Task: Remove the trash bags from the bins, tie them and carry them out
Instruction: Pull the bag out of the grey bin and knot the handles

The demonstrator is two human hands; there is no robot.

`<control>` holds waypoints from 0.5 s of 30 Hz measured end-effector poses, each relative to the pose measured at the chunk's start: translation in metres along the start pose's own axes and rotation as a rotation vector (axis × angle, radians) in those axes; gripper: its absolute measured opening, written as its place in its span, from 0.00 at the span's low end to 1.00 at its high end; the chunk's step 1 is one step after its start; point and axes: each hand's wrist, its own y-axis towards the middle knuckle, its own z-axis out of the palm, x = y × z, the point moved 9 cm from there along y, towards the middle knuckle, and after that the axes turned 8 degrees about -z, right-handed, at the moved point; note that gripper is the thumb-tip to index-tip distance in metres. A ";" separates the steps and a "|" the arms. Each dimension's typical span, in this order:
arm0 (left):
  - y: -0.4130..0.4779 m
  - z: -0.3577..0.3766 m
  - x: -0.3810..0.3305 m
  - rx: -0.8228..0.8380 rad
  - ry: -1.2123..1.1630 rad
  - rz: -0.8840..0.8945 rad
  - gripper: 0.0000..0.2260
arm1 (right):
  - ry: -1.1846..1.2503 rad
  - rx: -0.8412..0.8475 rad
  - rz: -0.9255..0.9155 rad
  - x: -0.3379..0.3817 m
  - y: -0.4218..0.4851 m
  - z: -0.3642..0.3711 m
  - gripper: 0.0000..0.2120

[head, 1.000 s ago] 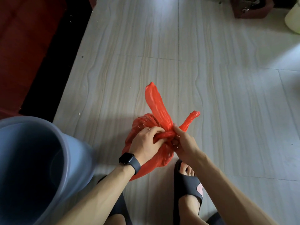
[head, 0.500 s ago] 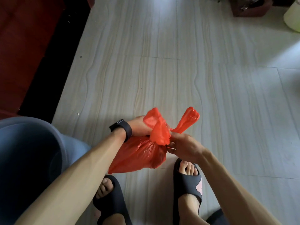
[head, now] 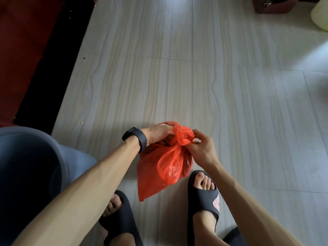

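A red plastic trash bag [head: 165, 167] hangs just above the tiled floor between my feet, its top twisted into a knot [head: 182, 136]. My left hand [head: 158, 133], with a black watch on the wrist, grips the bag's top on the far left side of the knot. My right hand [head: 199, 148] pinches the knot from the right with curled fingers. A grey-blue bin [head: 35, 167] stands at my lower left, its inside dark.
Pale wood-grain floor tiles [head: 248, 103] stretch ahead. A dark red surface with a black edge [head: 44, 68] runs along the left. A brown box [head: 273, 5] and a pale green object [head: 321, 15] sit at the top right. My feet wear dark slides [head: 202, 196].
The two loose bag ends that stood up have been pulled down into a tight knot. My left hand crossed over to the far side of the bag, and the bag sank lower.
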 end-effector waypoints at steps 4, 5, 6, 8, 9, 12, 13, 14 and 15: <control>0.010 -0.009 0.015 -0.145 0.031 0.005 0.08 | -0.001 -0.190 0.058 -0.007 -0.002 -0.014 0.11; 0.011 -0.014 0.019 -0.213 0.098 0.009 0.05 | 0.021 -0.203 0.072 -0.007 -0.002 -0.014 0.08; 0.011 -0.017 0.021 -0.253 0.138 0.014 0.02 | 0.083 -0.197 0.101 -0.008 -0.003 -0.012 0.06; 0.012 -0.014 0.021 -0.227 0.156 0.029 0.04 | 0.240 -0.153 0.173 -0.012 -0.005 -0.005 0.04; 0.011 -0.013 0.021 -0.204 0.158 0.027 0.06 | 0.283 -0.135 0.194 -0.012 -0.006 -0.003 0.05; 0.009 -0.013 0.020 -0.223 0.165 0.026 0.08 | 0.309 -0.134 0.192 -0.007 -0.007 -0.003 0.05; 0.008 -0.014 0.020 -0.236 0.158 0.030 0.08 | 0.293 -0.141 0.180 -0.007 -0.007 -0.003 0.05; 0.008 -0.015 0.021 -0.242 0.145 0.033 0.09 | 0.269 -0.146 0.167 -0.006 -0.007 -0.003 0.06; 0.008 -0.015 0.021 -0.247 0.139 0.033 0.09 | 0.244 -0.154 0.157 -0.005 -0.007 -0.004 0.07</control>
